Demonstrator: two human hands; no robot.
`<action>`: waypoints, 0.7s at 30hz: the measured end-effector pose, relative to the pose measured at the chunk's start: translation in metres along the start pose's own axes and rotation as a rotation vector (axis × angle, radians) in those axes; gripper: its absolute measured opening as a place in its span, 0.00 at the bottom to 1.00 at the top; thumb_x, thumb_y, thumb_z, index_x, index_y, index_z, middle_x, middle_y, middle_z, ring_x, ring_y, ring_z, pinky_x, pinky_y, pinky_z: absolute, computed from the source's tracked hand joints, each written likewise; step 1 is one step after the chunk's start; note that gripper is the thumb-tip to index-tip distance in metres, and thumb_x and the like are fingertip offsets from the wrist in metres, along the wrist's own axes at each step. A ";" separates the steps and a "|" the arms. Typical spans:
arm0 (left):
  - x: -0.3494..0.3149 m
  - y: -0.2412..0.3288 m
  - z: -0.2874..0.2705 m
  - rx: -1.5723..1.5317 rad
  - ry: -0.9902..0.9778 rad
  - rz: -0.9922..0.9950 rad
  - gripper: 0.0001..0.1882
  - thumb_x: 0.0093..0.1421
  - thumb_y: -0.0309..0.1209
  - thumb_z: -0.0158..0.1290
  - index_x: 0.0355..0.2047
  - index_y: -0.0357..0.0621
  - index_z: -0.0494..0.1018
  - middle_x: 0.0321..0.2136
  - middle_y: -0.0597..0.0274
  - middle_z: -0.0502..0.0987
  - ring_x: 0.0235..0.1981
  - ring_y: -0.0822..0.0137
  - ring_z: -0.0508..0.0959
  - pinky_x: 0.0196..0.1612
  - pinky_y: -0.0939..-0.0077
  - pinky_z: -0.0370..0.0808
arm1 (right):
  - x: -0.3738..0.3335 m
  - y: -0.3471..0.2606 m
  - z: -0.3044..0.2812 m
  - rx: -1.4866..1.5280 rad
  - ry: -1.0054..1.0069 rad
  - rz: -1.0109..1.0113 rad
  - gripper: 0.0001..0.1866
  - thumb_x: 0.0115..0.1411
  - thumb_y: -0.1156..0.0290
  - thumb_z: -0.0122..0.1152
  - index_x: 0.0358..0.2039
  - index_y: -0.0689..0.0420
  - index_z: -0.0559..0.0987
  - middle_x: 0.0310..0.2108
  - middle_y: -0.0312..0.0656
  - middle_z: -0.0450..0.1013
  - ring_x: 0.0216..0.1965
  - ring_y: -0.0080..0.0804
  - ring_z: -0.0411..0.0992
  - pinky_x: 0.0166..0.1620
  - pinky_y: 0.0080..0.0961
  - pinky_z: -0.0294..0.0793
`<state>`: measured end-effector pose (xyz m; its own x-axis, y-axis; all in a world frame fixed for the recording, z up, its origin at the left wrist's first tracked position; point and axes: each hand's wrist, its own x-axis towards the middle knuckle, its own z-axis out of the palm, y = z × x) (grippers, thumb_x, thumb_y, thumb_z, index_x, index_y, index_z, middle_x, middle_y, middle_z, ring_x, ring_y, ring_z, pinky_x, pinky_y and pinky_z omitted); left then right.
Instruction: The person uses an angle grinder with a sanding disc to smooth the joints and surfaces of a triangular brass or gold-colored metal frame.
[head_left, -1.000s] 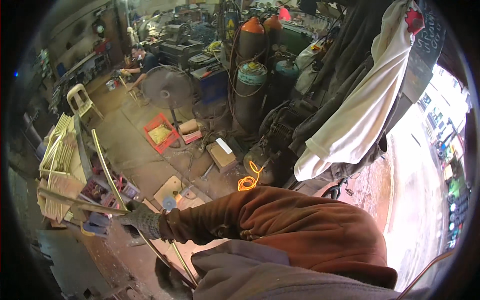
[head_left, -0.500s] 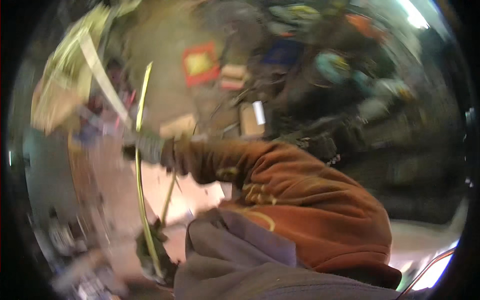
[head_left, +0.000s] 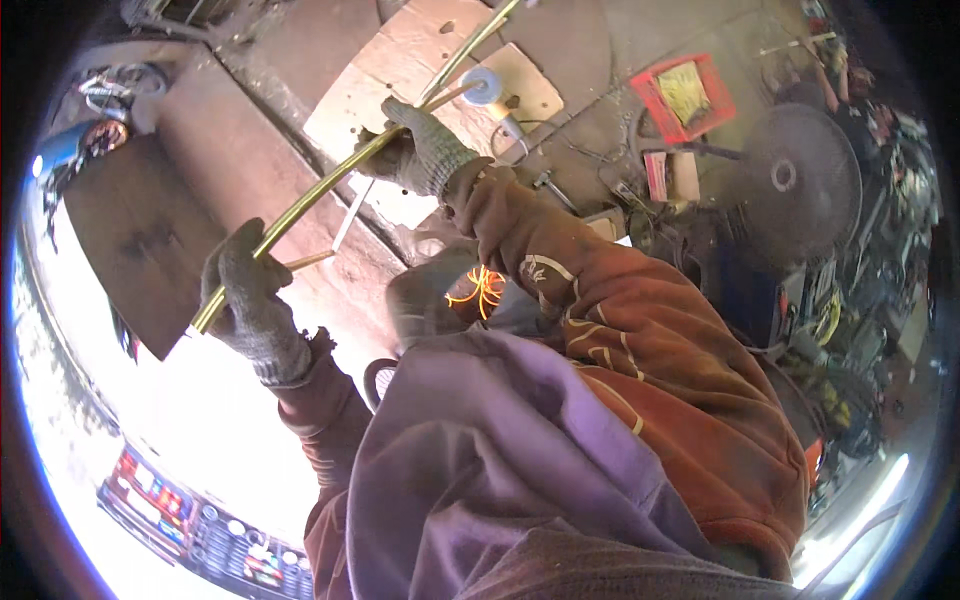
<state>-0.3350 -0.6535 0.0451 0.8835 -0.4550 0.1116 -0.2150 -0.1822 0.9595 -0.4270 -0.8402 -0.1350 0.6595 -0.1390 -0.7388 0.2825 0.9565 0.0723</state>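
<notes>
"One long brass-coloured bar (head_left: 322,192), slanting across in front of that person (head_left: 700,370). Where's it held?"

"Left hand (head_left: 250,305) near the lower end, right hand (head_left: 428,150) farther up, both in grey gloves (head_left: 275,345)."

"And the fingers (head_left: 405,115)?"

"Curled around the bar on each hand, clasping it."

"And that cardboard (head_left: 375,75) past the right hand?"

"It has holes in it, and a tool (head_left: 512,128) with a pale blue disc (head_left: 484,85) lies there. Farther right, a hammer (head_left: 558,193), then a red crate (head_left: 649,92) with something yellow (head_left: 683,95) inside, and a round grey fan (head_left: 820,180)."
</notes>
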 end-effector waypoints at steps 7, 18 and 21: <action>0.004 -0.055 -0.005 -0.123 0.356 -0.313 0.17 0.68 0.36 0.56 0.38 0.29 0.81 0.11 0.68 0.68 0.11 0.78 0.65 0.14 0.81 0.58 | 0.041 -0.015 -0.093 -0.716 -0.041 0.135 0.18 0.67 0.56 0.65 0.41 0.59 0.76 0.31 0.46 0.79 0.29 0.41 0.80 0.34 0.41 0.84; -0.041 -0.243 -0.028 0.071 0.465 -0.541 0.22 0.68 0.44 0.60 0.35 0.33 0.83 0.09 0.71 0.63 0.08 0.77 0.60 0.12 0.78 0.55 | 0.117 -0.195 -0.274 -1.455 0.343 -0.112 0.18 0.60 0.55 0.69 0.36 0.58 0.79 0.27 0.40 0.79 0.23 0.30 0.77 0.28 0.31 0.79; -0.052 -0.292 -0.021 0.076 0.475 -0.591 0.22 0.67 0.45 0.60 0.35 0.34 0.83 0.09 0.72 0.63 0.08 0.77 0.60 0.13 0.78 0.55 | 0.182 -0.238 -0.347 -1.718 0.413 -0.251 0.23 0.57 0.51 0.70 0.38 0.59 0.79 0.28 0.44 0.80 0.25 0.36 0.78 0.32 0.35 0.80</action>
<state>-0.3097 -0.5581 -0.2355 0.9410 0.1580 -0.2992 0.3366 -0.3462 0.8757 -0.6156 -1.0041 -0.5191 0.4430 -0.5007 -0.7437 -0.8117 0.1284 -0.5698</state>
